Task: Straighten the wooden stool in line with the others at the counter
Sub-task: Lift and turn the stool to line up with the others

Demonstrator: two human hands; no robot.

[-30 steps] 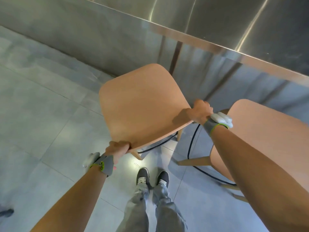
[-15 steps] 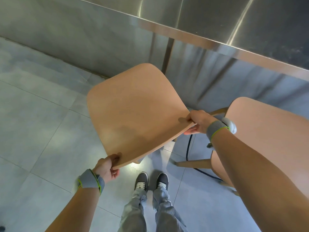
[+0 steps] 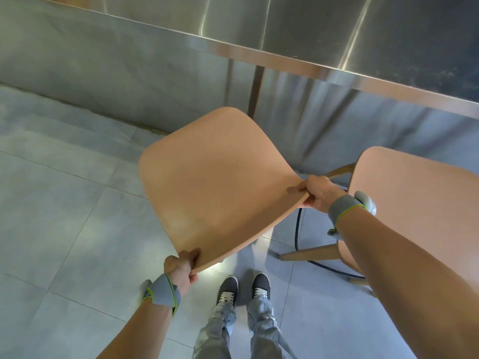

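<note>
The stool seat [image 3: 215,182] is smooth, matt, light-toned wood. The bench [image 3: 337,29] is brushed metal, glossy with streaked reflections. The floor [image 3: 51,203] is matt grey tile. Wristbands [image 3: 163,294] are grey cloth. The shoes [image 3: 228,288] look like fabric.

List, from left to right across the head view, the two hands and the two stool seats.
left hand → held stool seat → right hand → second stool seat

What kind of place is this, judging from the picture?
Probably a café or bar with counter seating: a long steel counter, wooden stools drawn up to it, one held by both hands and another beside it, and a grey tiled floor.
</note>
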